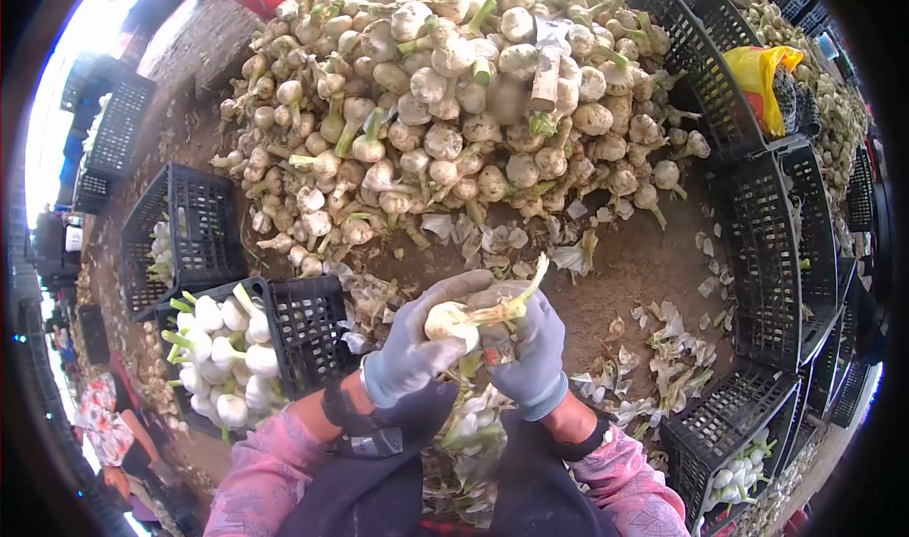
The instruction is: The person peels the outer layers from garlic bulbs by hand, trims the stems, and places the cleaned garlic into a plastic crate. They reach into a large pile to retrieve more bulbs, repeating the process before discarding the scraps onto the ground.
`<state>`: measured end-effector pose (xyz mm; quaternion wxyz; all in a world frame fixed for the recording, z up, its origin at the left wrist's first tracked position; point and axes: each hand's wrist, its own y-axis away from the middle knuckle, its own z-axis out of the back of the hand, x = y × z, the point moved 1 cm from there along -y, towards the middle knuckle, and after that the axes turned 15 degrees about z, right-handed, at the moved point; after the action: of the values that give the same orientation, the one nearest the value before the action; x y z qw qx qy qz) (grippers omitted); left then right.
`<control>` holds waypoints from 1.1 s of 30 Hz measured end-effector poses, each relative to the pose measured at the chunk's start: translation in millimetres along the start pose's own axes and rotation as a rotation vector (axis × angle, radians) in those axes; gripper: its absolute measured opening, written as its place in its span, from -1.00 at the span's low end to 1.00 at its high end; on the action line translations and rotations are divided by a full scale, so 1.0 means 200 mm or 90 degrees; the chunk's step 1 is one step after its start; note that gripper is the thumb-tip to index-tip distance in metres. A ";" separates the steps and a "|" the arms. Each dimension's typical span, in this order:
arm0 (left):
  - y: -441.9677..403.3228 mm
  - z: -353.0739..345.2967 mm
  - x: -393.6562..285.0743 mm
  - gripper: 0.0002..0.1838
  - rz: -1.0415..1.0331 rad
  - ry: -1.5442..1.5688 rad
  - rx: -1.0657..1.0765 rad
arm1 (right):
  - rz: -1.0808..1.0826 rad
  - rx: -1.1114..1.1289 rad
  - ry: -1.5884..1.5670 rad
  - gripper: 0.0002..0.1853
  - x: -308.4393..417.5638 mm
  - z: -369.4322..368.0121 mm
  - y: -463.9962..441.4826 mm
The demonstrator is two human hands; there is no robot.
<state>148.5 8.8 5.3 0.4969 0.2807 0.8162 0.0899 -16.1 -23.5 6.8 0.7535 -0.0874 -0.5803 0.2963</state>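
Between my gloved hands is a garlic bulb (pixel 453 325) with its roots, dirty skin and a stalk that points up and right. My left hand (pixel 409 343) is closed around the bulb from the left side. My right hand (pixel 532 352) is closed at the stalk end; a small reddish-brown thing shows under its fingers, too hidden to name. Just beyond both hands rises a large pile of unpeeled garlic (pixel 426 139). On the pile rests a tool with a short wooden handle (pixel 545 84).
At left, a black crate (pixel 308 333) adjoins cleaned white garlic bulbs (pixel 227 352). Black crates (pixel 753 243) line the right side, one with a yellow bag (pixel 762 82) near it. Loose garlic skins (pixel 653 357) litter the dirt floor. Another person (pixel 118 423) is at far left.
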 end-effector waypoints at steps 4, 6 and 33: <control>-0.01 0.02 0.03 -0.21 0.089 0.077 -0.105 | -0.221 -0.068 -0.127 -0.82 -0.02 -0.03 0.07; -0.01 -0.01 0.05 -0.28 0.002 -0.105 -0.208 | -0.220 -0.075 -0.068 -0.87 -0.05 -0.03 0.08; -0.01 0.04 -0.04 -0.54 0.056 -0.037 -0.151 | -0.184 0.094 -0.320 -0.05 -0.14 -0.01 0.16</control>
<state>158.0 2.0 6.5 0.5455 0.2582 0.7720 0.1994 -28.8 -12.7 -31.6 0.6249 0.1270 -0.7320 0.2399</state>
